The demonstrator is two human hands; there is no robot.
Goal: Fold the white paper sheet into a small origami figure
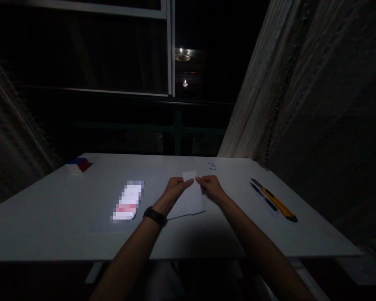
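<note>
A folded sheet of white paper (pixel 191 198) lies between my hands over the middle of the table, its upper end narrower than its lower part. My left hand (pixel 175 187), with a dark band on the wrist, pinches the paper's left side near the top, thumb on its face. My right hand (pixel 210 186) grips the right edge at about the same height, its thumb tip close to the left one. The fingers behind the paper are hidden. Left of my left hand lies a lit phone (pixel 130 200), its screen blurred out.
On the white table (pixel 65 217), a blue, red and white cube (pixel 78 164) sits far left. A yellow utility knife (pixel 278 205) and a dark pen-like tool (pixel 263 196) lie at right. Small dark-marked pieces (pixel 212 166) lie at the back. A curtain (pixel 250 92) hangs beside the window.
</note>
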